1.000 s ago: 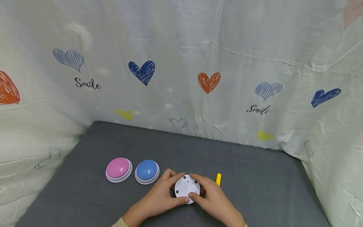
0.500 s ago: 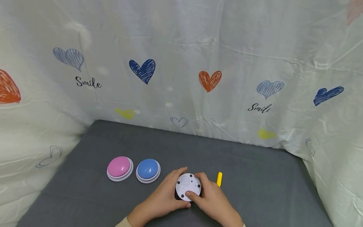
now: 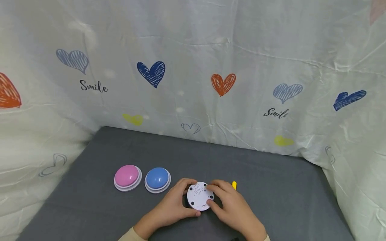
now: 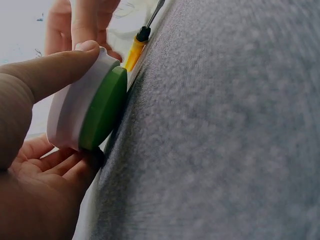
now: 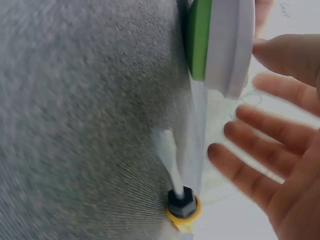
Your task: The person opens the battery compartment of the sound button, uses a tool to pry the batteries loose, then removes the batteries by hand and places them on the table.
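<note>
A round push button point(image 3: 198, 201) is turned upside down, its white base with dark feet and small speaker holes facing up. Its green dome point(image 4: 106, 111) points down, close over the grey cloth. My left hand point(image 3: 172, 206) grips the rim, thumb on the near side and fingers on the far side. At the right of the base, the thumb of my right hand point(image 3: 235, 208) touches the white surface, while the fingers are spread and loosely straight in the right wrist view. Beyond the right hand lies a screwdriver point(image 5: 182, 204) with a yellow handle, partly hidden in the head view.
To the left on the grey cloth point(image 3: 271, 201) stand a pink push button point(image 3: 126, 176) and a blue push button point(image 3: 157, 178), domes up. A white curtain point(image 3: 187, 50) printed with hearts surrounds the table's back and sides.
The upturned button has been turned a little between the hands, its feet shifting around. The right hand's fingers have loosened from it, and that hand has moved slightly right, covering more of the screwdriver.
</note>
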Demonstrator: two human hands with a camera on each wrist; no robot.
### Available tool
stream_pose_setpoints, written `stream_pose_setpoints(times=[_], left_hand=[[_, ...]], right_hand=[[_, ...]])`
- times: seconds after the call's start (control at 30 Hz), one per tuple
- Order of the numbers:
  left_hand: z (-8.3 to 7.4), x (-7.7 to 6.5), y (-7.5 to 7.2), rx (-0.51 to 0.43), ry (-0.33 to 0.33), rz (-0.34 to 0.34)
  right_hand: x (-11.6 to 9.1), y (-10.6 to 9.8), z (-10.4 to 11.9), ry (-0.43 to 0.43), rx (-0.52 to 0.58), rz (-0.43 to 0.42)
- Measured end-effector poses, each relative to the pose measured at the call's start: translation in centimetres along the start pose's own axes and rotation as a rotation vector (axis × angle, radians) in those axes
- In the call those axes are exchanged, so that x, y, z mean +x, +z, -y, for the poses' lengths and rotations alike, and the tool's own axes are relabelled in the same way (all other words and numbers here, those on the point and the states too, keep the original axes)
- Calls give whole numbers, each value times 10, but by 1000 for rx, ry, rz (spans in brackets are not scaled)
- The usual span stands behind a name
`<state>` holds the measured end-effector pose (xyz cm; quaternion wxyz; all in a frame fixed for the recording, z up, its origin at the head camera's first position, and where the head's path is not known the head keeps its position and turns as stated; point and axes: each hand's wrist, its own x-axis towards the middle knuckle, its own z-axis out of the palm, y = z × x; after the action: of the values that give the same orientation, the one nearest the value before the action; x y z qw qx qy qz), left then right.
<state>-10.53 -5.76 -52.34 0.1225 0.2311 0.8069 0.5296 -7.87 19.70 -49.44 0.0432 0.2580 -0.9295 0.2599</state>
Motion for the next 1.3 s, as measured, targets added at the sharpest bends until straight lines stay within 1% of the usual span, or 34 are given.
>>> stream_pose_setpoints(times=[0.07, 0.17, 0.23, 0.33, 0.6, 0.77, 0.93, 1.1, 1.3], left_hand=[[0, 1, -1, 3, -3, 9], [0, 3, -1, 2, 18, 13], [-1, 4, 0, -3, 33, 15], [-3, 5, 0, -16, 49, 20], [-1, 7, 0, -21, 51, 20], [1, 8, -1, -15, 57, 14], [3, 5, -1, -12, 66, 15], [3, 4, -1, -26, 69, 15], [5, 2, 1, -19, 87, 7]], right_hand=[[0, -1, -1, -109, -19, -46], [2, 0, 0, -252, -42, -87], [2, 0, 1, -307, -55, -87], [1, 0, 4, -346, -94, -82], [0, 0, 8, -364, -195, -64], [2, 1, 11, -396, -271, -80], [4, 4, 15, -403, -288, -88], [3, 4, 17, -391, -290, -66], [2, 4, 18, -401, -320, -42]])
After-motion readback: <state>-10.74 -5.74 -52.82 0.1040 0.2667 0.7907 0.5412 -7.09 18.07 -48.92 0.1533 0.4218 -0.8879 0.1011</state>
